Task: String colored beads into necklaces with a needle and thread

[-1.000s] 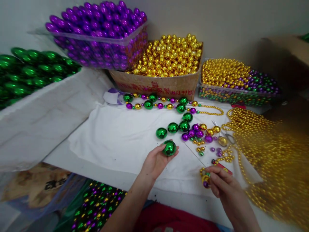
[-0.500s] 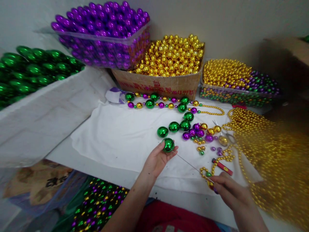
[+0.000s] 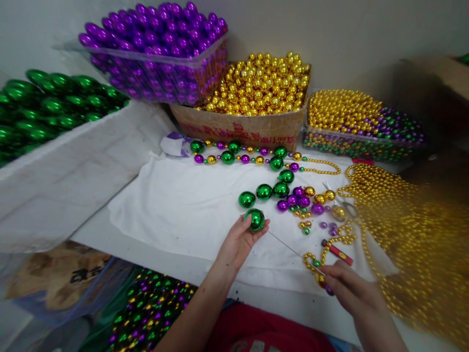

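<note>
My left hand (image 3: 238,242) holds a large shiny green ball bead (image 3: 255,219) between thumb and fingers above the white cloth. My right hand (image 3: 351,283) pinches a long thin needle (image 3: 293,250), which slants up toward the green bead. Whether its tip is inside the bead is hidden by my left fingers. Just by my right fingertips hang a few strung beads (image 3: 320,279), gold, green and purple, partly covered by the hand. Loose green balls (image 3: 264,191) lie beyond my left hand, with purple balls (image 3: 292,201) and smaller gold and green beads to their right.
Behind lies a finished-looking bead necklace (image 3: 245,159). Around the table stand a purple-ball tub (image 3: 157,61), a gold-ball carton (image 3: 238,126), a small-bead tub (image 3: 362,139) and a green-ball box (image 3: 73,166). At right are scissors (image 3: 350,209), a red lighter (image 3: 340,253) and heaped gold chains (image 3: 414,244).
The green bead has shifted very slightly up and left in my left hand. My right hand and the needle stay almost where they were.
</note>
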A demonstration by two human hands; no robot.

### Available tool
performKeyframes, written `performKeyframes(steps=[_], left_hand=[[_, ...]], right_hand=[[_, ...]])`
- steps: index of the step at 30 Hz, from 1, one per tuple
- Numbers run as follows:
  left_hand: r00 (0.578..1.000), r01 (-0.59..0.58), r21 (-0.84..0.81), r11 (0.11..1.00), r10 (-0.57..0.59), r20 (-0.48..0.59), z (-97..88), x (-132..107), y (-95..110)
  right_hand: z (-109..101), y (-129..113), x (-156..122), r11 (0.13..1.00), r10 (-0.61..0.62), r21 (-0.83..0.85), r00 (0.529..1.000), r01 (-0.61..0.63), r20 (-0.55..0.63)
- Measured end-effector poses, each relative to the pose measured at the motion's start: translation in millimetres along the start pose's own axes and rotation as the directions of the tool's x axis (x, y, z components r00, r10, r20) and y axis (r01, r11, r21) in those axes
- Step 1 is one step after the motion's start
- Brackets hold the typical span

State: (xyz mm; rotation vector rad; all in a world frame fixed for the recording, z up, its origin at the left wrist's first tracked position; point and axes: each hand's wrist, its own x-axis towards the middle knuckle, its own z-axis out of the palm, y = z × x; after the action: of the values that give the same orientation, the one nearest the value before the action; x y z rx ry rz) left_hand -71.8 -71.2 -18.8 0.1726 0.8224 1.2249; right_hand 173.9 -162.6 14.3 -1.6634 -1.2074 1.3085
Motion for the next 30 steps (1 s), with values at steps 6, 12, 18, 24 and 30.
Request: performKeyframes(steps=[6,12,18,24,30], left_hand=[[0.999,-0.031,0.041,0.999,0.03,0.026,2.8,-4,-5],[0.997,-0.015,0.066,0.998,0.01,0.071,10.2,-10,-16],[0.999,-0.022,0.081,0.996,0.018,0.046,11.9,-11,-24],[0.998,-0.023,0.115,0.993,0.016,0.064,13.9,-11,-23],[0.993,-0.041,0.127,0.991,0.027,0.113,18.0,-16,-18]], right_hand=[[12,4,5,0.996,0.029,0.09,1.0,-0.028,-0.005],[30,9,15,0.979,0.059,0.195,0.998,-0.056,-0.013],[38,16,12,0.965,0.115,0.24,0.992,-0.102,-0.041],[37,24,8,0.955,0.148,0.263,0.989,-0.137,-0.023],[34,26,9,0.945,0.158,0.285,0.987,-0.159,0.026]])
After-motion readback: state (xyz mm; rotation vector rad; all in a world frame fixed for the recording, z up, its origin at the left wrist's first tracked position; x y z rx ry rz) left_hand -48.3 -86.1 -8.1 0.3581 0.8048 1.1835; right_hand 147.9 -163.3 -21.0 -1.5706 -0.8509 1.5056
